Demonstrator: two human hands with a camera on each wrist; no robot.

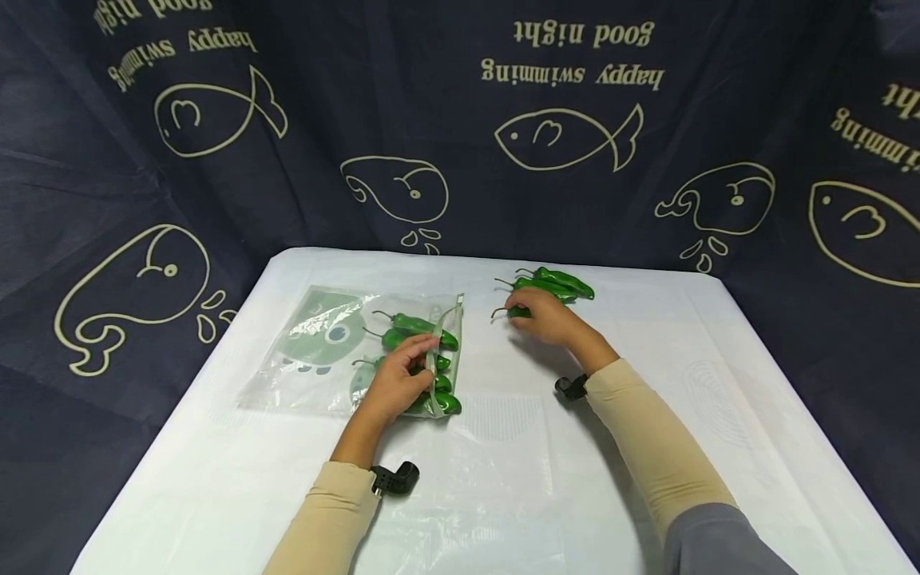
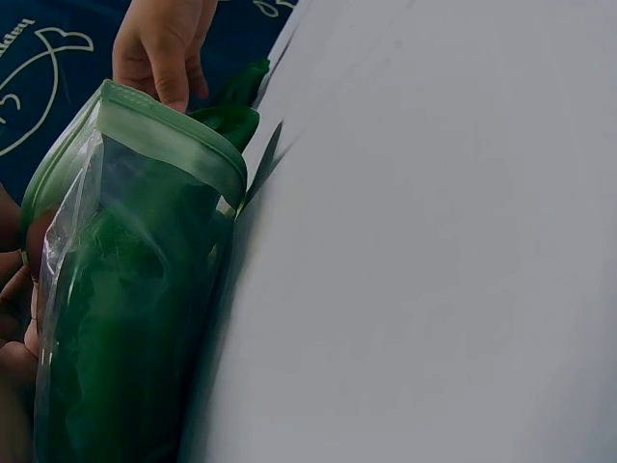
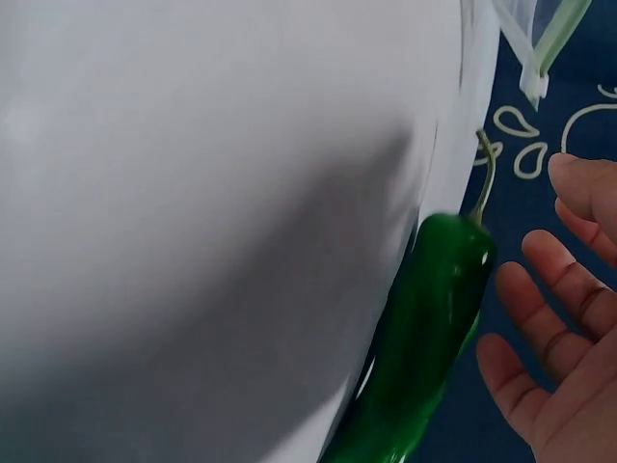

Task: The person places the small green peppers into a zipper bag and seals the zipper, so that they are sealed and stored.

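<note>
A clear zip bag point(image 1: 269, 390) with a green cartoon print lies on the left of the table, its mouth facing right. Several green peppers point(image 1: 413, 323) lie inside it, stems pointing left. My left hand point(image 1: 397, 382) pinches the near layer of the bag's mouth; the left wrist view shows the green zip rim point(image 2: 174, 145) spread apart. Over at the far side, my right hand point(image 1: 545, 315) is above a loose green pepper point(image 3: 424, 318). Its fingers are spread and loosely bent beside that pepper, with a gap between them in the right wrist view.
Two more green peppers point(image 1: 564, 281) lie just beyond the right hand, close to the table's far edge. A white cover drapes the table point(image 1: 647, 463). Behind it hangs a dark blue cloth point(image 1: 460, 96) with fish and whale drawings.
</note>
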